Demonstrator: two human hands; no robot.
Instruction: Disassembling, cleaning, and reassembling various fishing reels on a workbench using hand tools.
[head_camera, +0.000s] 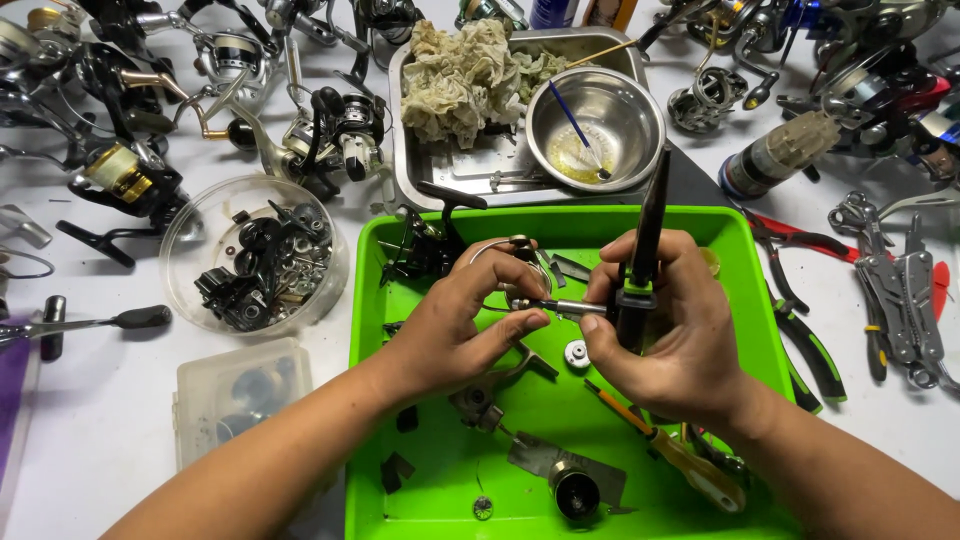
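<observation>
Over a bright green tray (720, 260), my left hand (455, 325) pinches a small fishing reel part with a wire bail (515, 270). My right hand (670, 335) grips a black and green power screwdriver (640, 265), held upright. Its metal bit (565, 307) points left into the part between my left fingers. Loose reel pieces lie in the tray: a small white gear (576, 353), a grey plate with a round knob (570, 480), and an orange-handled screwdriver (680, 460) under my right wrist.
A steel bowl (630, 110) with a blue stick sits in a metal tray (415, 150) beside a crumpled rag (460, 75). A clear tub of dark parts (250, 260) stands at left, pliers (800, 330) and a multitool (900, 300) at right. Several fishing reels crowd the back.
</observation>
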